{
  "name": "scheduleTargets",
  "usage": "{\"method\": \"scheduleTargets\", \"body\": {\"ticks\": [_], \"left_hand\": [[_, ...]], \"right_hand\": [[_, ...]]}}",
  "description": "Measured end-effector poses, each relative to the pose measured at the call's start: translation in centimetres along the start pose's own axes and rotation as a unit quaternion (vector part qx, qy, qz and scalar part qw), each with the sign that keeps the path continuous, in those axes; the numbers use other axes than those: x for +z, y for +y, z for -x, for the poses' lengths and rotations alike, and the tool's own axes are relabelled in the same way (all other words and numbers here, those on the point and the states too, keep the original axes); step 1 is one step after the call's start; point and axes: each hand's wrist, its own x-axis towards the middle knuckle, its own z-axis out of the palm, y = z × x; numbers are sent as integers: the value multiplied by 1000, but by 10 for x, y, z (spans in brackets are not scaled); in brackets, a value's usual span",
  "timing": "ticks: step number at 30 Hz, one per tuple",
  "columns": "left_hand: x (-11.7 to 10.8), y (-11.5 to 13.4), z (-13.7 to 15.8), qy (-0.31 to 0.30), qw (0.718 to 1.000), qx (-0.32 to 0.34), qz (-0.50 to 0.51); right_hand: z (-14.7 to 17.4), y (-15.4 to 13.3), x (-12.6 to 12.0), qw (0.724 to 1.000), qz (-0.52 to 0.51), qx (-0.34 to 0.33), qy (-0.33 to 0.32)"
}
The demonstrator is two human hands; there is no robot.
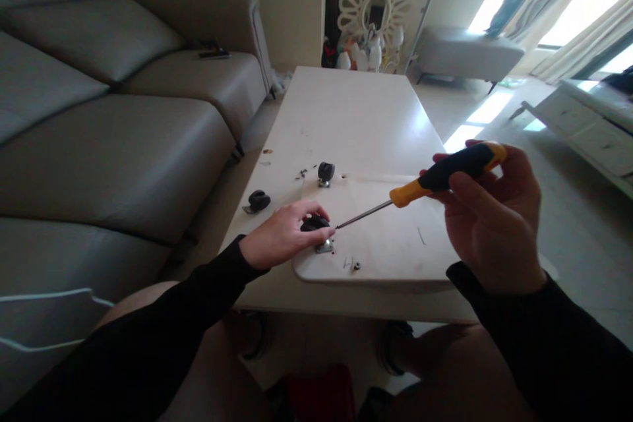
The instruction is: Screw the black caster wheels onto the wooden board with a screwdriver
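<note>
My right hand (494, 217) grips a screwdriver (445, 171) with a black and yellow handle, held at a slant. The screwdriver's tip reaches down to the fingertips of my left hand (287, 232). Those fingers are closed around a black caster wheel (315, 223) with a metal plate, which sits near the corner of a white panel (390, 237). Whether a screw is at the tip is too small to tell. A second caster (325, 173) stands at the panel's far left corner, and another caster (258, 201) lies on the table to the left.
The panel rests on a long white table (356, 105). Several screws (302, 174) lie beside the far caster, and a small round part (357, 266) is near the panel's front edge. A grey sofa (163, 151) runs along the left; a white cabinet (583, 125) stands right.
</note>
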Motion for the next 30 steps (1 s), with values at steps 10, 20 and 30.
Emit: {"method": "scheduleTargets", "body": {"ticks": [10, 20, 30], "left_hand": [[2, -1, -3, 1, 1000, -4, 5], [-1, 0, 1, -11, 999, -21, -23], [-6, -5, 0, -21, 999, 29, -8]], "right_hand": [[3, -3, -3, 999, -31, -13, -1], [-2, 1, -14, 999, -6, -35, -17], [7, 10, -9, 999, -11, 3, -34]]}}
